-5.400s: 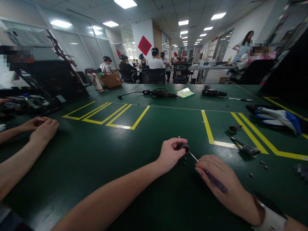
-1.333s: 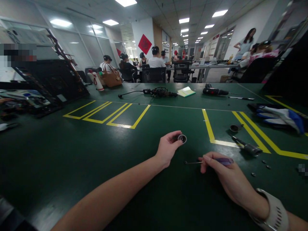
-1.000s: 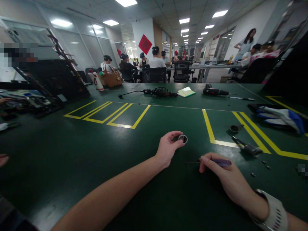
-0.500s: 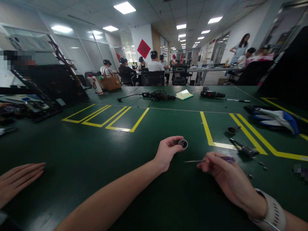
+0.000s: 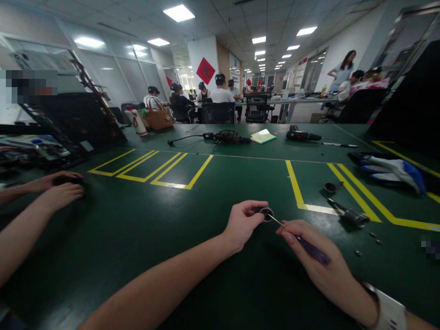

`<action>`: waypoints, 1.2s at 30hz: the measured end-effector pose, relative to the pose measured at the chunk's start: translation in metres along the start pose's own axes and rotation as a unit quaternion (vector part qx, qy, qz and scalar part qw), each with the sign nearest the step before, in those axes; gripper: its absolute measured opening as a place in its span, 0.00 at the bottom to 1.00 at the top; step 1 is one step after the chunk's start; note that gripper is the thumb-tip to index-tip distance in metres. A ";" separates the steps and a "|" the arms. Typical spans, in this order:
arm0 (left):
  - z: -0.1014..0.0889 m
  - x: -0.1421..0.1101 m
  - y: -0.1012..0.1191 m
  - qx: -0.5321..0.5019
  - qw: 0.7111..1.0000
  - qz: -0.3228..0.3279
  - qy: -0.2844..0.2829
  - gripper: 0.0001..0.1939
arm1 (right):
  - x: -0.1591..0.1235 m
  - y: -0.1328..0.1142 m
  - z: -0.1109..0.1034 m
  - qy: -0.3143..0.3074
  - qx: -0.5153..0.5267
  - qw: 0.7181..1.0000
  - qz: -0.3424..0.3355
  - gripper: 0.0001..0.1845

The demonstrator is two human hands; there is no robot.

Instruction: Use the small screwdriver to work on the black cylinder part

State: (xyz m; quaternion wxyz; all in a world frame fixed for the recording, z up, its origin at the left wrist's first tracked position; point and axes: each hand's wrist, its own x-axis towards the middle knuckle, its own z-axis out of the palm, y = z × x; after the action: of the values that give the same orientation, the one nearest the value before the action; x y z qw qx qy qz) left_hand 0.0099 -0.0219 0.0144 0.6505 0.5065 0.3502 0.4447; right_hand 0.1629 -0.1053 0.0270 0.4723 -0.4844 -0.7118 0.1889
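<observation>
My left hand [image 5: 242, 224] pinches a small round metal part [image 5: 266, 213] with a hollow, dark inside, its open end facing me and to the right. In my right hand [image 5: 309, 247] is a screwdriver [image 5: 314, 251] with a purple handle. Its thin shaft points up and left, and the tip reaches into the opening of the round part; whether it touches anything inside is hidden. Right of my hands lie a dark cylindrical part with a rod [image 5: 354, 216], a short metal ring-shaped part [image 5: 331, 187] and several small nut-like pieces [image 5: 358, 253].
A co-worker's hands [image 5: 62, 195] hold a dark object at the left. Blue-and-white gloves [image 5: 395, 172] lie at the right. Farther back are a power drill [image 5: 304, 134], a notepad [image 5: 263, 136] and a corded tool [image 5: 228, 136]. Yellow tape [image 5: 172, 184] marks the green table.
My right hand has turned the screwdriver and brought its tip into the round part. My left hand shifted slightly right and down. The co-worker's hands moved onto a dark object.
</observation>
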 end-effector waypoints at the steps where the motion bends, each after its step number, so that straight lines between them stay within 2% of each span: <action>1: 0.000 0.000 0.000 0.001 1.000 0.003 0.000 0.15 | 0.000 0.001 0.000 0.000 -0.003 1.000 -0.007 0.07; 12: -0.001 -0.001 -0.004 0.056 0.997 0.057 -0.003 0.11 | -0.006 0.006 -0.001 -0.054 -0.051 0.996 -0.049 0.08; 25: 0.001 -0.001 -0.004 0.096 0.992 0.081 0.005 0.12 | -0.005 0.002 -0.002 -0.049 -0.105 0.987 -0.113 0.08; 36: 0.000 -0.001 -0.005 0.106 0.991 0.084 -0.008 0.13 | -0.006 0.006 -0.003 -0.045 -0.100 0.988 -0.109 0.08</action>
State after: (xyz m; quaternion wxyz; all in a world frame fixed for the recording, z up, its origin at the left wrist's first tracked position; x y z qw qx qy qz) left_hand 0.0109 -0.0236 0.0097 0.5563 0.6036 0.3462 0.4544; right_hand 0.1692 -0.1082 0.0214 0.4068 -0.4399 -0.7960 0.0861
